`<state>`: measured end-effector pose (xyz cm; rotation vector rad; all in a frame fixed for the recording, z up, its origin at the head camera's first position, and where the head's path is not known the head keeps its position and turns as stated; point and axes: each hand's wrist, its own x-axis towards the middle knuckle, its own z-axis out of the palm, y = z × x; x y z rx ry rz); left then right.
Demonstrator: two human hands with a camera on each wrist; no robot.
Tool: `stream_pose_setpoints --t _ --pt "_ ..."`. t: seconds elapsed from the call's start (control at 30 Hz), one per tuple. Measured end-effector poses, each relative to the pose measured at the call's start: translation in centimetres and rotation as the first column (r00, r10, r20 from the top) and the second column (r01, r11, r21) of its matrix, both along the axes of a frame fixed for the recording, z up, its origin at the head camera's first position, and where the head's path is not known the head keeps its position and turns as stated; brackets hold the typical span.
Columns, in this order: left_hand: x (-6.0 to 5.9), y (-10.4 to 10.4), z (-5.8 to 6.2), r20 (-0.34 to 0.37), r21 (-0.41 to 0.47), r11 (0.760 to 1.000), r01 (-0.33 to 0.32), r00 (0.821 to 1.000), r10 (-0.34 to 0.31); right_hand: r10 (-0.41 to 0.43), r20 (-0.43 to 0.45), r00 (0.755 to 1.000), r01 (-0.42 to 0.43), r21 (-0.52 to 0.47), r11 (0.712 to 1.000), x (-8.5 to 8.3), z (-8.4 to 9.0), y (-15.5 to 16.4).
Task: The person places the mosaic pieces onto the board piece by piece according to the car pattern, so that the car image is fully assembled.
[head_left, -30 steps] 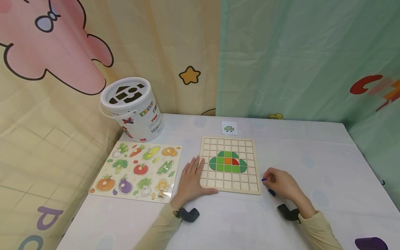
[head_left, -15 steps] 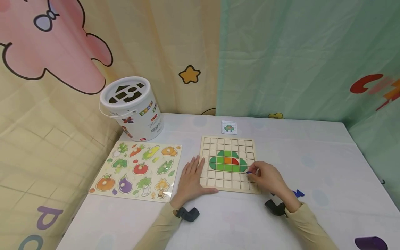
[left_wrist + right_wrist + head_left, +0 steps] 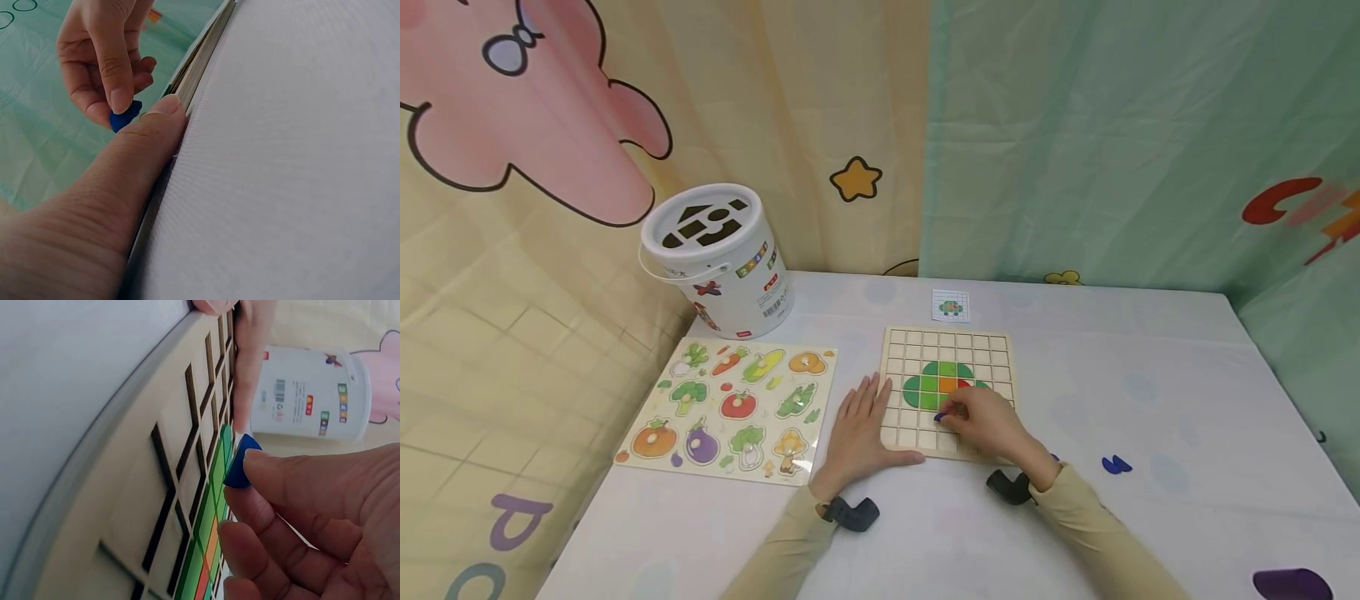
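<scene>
A wooden grid board point(image 3: 908, 437) lies on the table, with green, orange and red tiles point(image 3: 928, 386) forming a picture in its middle cells. My right hand point(image 3: 988, 423) is over the board and pinches a small blue quarter-circle tile point(image 3: 240, 464) between thumb and fingertips. It is held just below the lower green row, close over the grid, and the hand covers the right part of the picture. My left hand point(image 3: 856, 437) rests at the board's left edge, fingers straight, its thumb point(image 3: 140, 140) along the front edge.
Behind the board lies a small pattern card point(image 3: 951, 306). Loose blue tiles point(image 3: 1116, 464) lie to the right. A vegetable puzzle board point(image 3: 722, 454) and a white bucket point(image 3: 737, 292) stand on the left; a purple object point(image 3: 1291, 583) is at the lower right.
My right hand has moved left from beside the board to over its lower middle, carrying the blue tile. Loose blue tiles on the right came into view. My left hand stays put.
</scene>
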<state>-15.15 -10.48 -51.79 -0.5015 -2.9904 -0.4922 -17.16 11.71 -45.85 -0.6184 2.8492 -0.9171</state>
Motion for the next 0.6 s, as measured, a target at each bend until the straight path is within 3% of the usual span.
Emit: stream_pose_setpoints --t 0.27,0.6 --pt "0.0 0.0 0.1 0.001 0.005 1.0 0.0 1.0 0.0 0.054 -0.021 0.998 -0.054 0.007 0.999 -0.6 -0.5 -1.4" --pt "0.0 0.0 0.1 0.003 0.001 1.0 -0.002 1.0 0.002 0.031 -0.012 0.999 -0.03 0.023 0.999 -0.9 -1.0 -2.1"
